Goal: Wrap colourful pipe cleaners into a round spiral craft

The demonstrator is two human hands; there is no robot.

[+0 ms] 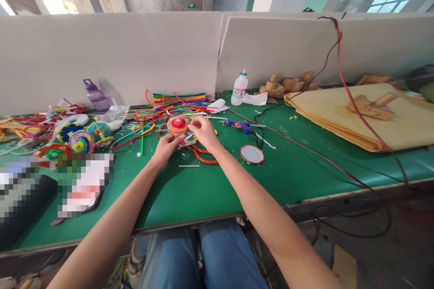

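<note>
A round disc coiled from fuzzy pipe cleaners (177, 125), in rings of red, pink and orange, is held just above the table. My left hand (167, 148) grips its lower edge between thumb and fingers. At the right edge of the disc, my right hand (204, 132) is pinched closed against it; its fingertips partly hide what they press on. Below the hands lie red-handled pliers or cutters (206, 159), partly covered by my right hand. A thin pale stick (189, 165) rests nearer to me.
Right of my hands are a blue glue gun (238, 125) and a red-rimmed round lid (252, 154). Loose pipe cleaners (179, 99) spread behind; finished coiled pieces (81, 142) lie left. A white bottle (239, 89), purple bottle (96, 95), yellow sheets (332, 117) and red cord (298, 139) surround this.
</note>
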